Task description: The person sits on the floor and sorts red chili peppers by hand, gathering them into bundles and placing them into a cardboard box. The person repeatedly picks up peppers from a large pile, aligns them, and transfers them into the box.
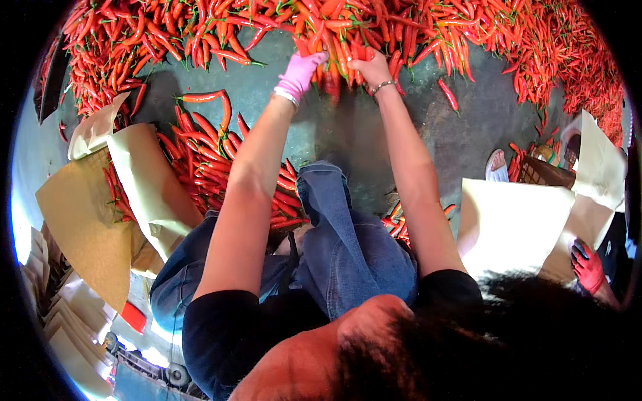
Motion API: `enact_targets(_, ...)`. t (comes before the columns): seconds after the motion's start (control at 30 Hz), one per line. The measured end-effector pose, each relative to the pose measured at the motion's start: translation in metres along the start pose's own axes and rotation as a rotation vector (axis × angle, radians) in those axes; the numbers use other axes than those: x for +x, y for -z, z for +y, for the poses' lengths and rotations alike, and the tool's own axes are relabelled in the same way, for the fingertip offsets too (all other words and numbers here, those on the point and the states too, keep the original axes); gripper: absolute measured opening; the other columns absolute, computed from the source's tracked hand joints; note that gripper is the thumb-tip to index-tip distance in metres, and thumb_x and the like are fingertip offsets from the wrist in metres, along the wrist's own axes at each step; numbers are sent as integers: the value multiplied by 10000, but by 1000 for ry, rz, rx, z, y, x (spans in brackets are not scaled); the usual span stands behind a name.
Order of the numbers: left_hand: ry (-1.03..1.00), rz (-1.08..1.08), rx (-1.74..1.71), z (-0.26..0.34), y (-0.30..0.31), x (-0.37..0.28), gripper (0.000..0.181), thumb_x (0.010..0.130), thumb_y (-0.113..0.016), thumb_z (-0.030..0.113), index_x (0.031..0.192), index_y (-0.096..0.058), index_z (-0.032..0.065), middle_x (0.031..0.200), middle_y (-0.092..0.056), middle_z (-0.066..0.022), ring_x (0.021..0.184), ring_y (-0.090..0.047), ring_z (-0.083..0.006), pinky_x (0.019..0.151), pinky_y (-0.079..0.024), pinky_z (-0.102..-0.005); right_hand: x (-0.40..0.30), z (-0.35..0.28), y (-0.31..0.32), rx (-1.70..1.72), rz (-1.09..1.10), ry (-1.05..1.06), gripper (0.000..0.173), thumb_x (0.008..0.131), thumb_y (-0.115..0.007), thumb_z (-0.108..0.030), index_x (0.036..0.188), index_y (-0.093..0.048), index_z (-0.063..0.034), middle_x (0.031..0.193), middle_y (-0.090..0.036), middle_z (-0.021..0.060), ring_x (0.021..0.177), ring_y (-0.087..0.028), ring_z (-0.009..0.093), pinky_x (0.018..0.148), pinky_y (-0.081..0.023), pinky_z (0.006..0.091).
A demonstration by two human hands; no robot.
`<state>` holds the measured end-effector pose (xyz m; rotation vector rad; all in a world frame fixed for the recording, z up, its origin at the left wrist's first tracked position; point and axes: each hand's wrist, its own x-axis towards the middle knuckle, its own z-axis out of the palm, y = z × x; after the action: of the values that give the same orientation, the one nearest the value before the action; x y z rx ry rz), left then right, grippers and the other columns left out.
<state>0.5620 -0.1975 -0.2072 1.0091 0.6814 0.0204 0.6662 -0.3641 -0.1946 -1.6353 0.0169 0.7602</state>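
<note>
My left hand (300,74), in a pink glove, grips the left side of a bunch of red chili peppers (332,60) at the near edge of a large heap. My right hand (372,68) is bare, with a bracelet at the wrist. Its fingers close around chilies on the bunch's right side. Some peppers between the hands are blurred. The heap (210,25) spreads across the top of the view behind both hands. More loose chilies (205,165) lie under my left forearm, beside a paper-lined crate (145,175).
A lone chili (448,95) lies on the grey floor (426,135) right of my hand. Pale paper sheets (511,220) stand at the right, near a brown crate (544,171) and a shoe (497,166). Another person's red-gloved hand (588,265) touches paper there. Folded paper (80,346) lies lower left.
</note>
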Motion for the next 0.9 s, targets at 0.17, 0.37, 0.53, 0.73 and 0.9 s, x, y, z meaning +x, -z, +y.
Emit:
enact_targets(0.17, 212, -61, -432, -31, 20, -97, 349, 920, -595, 129, 1251, -531, 40, 1088, -644, -66, 961, -629, -183, 812, -533, -359, -63, 28, -10, 178, -344, -156, 293, 689, -704, 10, 976, -653, -16, 860, -675, 46, 726, -637, 150, 669, -524, 310)
enact_targets(0.37, 202, 62, -586, -36, 145, -186, 386, 945, -557, 130, 1311, -459, 57, 1267, -542, -94, 1151, -565, -315, 966, -481, -495, -59, 34, 15, 31, -56, -119, 316, 725, -696, 38, 1033, -630, 18, 846, -687, 78, 639, -652, 148, 587, -543, 284)
enact_targets(0.53, 143, 333, -614, -15, 163, -222, 393, 935, -562, 138, 1301, -458, 41, 1380, -453, -120, 1255, -466, -370, 1055, -385, -547, -77, 8, 46, -257, 32, 144, 460, 701, -697, 82, 1143, -606, -6, 924, -687, 68, 826, -649, 141, 727, -546, 291)
enact_targets(0.73, 23, 167, -753, -28, 189, -252, 443, 928, -566, 150, 1318, -419, -1, 1378, -447, -169, 1305, -420, -384, 1072, -375, -534, -140, 32, 0, -17, -27, -2, 518, 716, -642, 143, 1207, -552, 5, 1017, -662, 75, 826, -656, 163, 720, -554, 311)
enact_targets(0.9, 44, 447, -550, -11, 183, -261, 434, 935, -560, 179, 1289, -464, -54, 1151, -612, -163, 1024, -632, -284, 915, -525, -398, -163, 31, -54, 149, -101, -104, 511, 716, -648, 127, 1202, -556, 1, 952, -645, 51, 785, -628, 134, 670, -532, 285)
